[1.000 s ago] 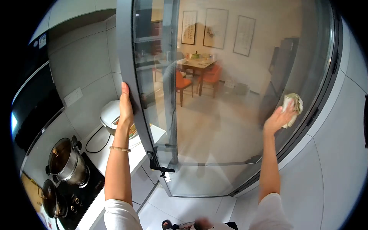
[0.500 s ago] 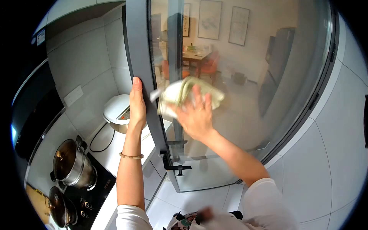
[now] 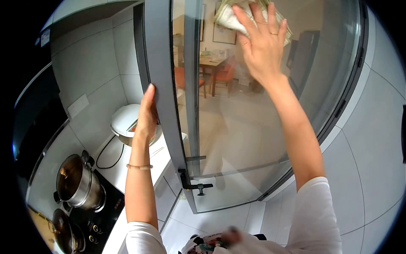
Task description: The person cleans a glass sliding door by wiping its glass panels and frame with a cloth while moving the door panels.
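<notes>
My right hand (image 3: 266,46) is high on the glass pane (image 3: 245,135), its fingers spread over a folded white and pale green cloth (image 3: 234,19). It presses the cloth flat against the pane. A ring shows on one finger. My left hand (image 3: 146,112) closes on the edge of the grey door frame (image 3: 163,89), thumb up along it; its other fingers are mostly hidden. Lower on the frame sits a black door handle (image 3: 196,185).
Left of the door, a white rice cooker (image 3: 127,116) stands on the counter (image 3: 115,167). A steel pot (image 3: 80,186) and a dark lidded pan (image 3: 65,233) sit on the black hob (image 3: 95,224). Beyond the glass are a table (image 3: 213,61) and red chairs. Tiled wall (image 3: 372,139) lies right.
My right hand has moved up and slightly right across the glass with the cloth. My left hand stays at the door frame, and the view has shifted slightly.
</notes>
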Demonstrator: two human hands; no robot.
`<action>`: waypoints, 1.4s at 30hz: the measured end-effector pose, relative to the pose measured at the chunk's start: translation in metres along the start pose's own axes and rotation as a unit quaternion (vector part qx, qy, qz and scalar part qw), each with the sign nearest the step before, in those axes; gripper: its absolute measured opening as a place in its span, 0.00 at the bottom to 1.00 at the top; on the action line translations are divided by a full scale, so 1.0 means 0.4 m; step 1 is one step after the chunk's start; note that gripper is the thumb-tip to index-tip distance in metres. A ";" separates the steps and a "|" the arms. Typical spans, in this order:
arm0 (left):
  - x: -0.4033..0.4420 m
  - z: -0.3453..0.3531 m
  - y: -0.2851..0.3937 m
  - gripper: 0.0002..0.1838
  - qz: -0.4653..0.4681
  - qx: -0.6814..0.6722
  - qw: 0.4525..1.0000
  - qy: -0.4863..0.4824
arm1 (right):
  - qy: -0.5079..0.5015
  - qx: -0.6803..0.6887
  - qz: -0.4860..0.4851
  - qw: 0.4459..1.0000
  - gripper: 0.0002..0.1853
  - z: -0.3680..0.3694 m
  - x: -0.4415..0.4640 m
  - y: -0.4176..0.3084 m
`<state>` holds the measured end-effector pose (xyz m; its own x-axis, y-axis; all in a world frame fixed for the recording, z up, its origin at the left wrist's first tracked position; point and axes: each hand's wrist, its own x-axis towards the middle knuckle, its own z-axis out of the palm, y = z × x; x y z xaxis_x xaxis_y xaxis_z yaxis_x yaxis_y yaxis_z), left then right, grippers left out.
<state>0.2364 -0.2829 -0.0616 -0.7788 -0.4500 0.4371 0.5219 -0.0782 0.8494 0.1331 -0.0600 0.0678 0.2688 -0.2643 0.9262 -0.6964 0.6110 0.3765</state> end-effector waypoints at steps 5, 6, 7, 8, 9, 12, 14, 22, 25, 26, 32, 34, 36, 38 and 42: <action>0.066 0.031 0.006 0.52 -0.014 -0.184 0.977 -0.106 | -0.064 0.030 -0.021 0.997 0.26 0.019 -0.209 -0.056; 0.062 0.038 0.013 0.52 -0.012 -0.186 0.977 -0.107 | -0.093 0.030 -0.039 0.994 0.28 0.021 -0.297 -0.072; 0.059 0.043 0.020 0.55 -0.066 -0.191 0.964 -0.173 | -0.132 0.040 -0.056 0.989 0.22 0.013 -0.392 -0.086; 0.054 0.046 0.026 0.58 -0.122 -0.193 0.944 -0.237 | -0.173 0.057 -0.076 0.980 0.16 -0.003 -0.485 -0.098; 0.053 0.049 0.033 0.63 -0.145 -0.136 0.952 -0.235 | -0.204 0.070 -0.103 0.971 0.13 -0.022 -0.580 -0.112; 0.074 0.024 0.027 0.66 -0.171 -0.115 0.920 -0.334 | -0.223 0.093 -0.157 0.958 0.08 -0.033 -0.664 -0.086; 0.079 0.021 0.024 0.66 -0.164 -0.103 0.922 -0.334 | -0.198 0.087 -0.142 0.966 0.06 -0.015 -0.651 -0.058; 0.146 0.015 0.011 0.64 -0.145 -0.211 0.899 -0.355 | -0.031 0.046 0.038 0.998 0.29 -0.025 -0.109 0.115; 0.218 0.051 -0.003 0.57 -0.164 -0.077 0.901 -0.394 | -0.080 0.051 0.071 0.993 0.28 -0.033 -0.121 0.100; 0.239 0.085 -0.015 0.57 -0.160 -0.079 0.900 -0.398 | -0.079 0.047 0.068 0.993 0.28 -0.030 -0.134 0.093; 0.262 0.177 -0.038 0.61 -0.316 -0.274 0.727 -0.544 | -0.032 0.042 0.107 0.993 0.24 0.007 -0.207 0.054; 0.232 0.171 -0.039 0.62 -0.362 -0.265 0.686 -0.573 | -0.038 0.014 0.109 0.993 0.24 0.017 -0.225 0.040; 0.220 0.166 -0.036 0.63 -0.368 -0.279 0.678 -0.572 | -0.041 -0.007 0.105 0.994 0.24 0.024 -0.232 0.025; 0.220 0.161 -0.040 0.60 -0.350 -0.265 0.674 -0.594 | -0.033 -0.014 0.125 0.991 0.24 0.025 -0.234 0.012; 0.214 0.163 -0.049 0.60 -0.310 -0.196 0.711 -0.600 | -0.031 -0.021 0.139 0.990 0.25 0.025 -0.234 -0.005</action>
<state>0.1367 -0.2617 -0.0216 -0.5140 0.8444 0.1512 -0.1779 -0.2774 0.9442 0.1026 -0.0441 -0.0197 0.0275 -0.1262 0.9916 -0.7089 0.6969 0.1083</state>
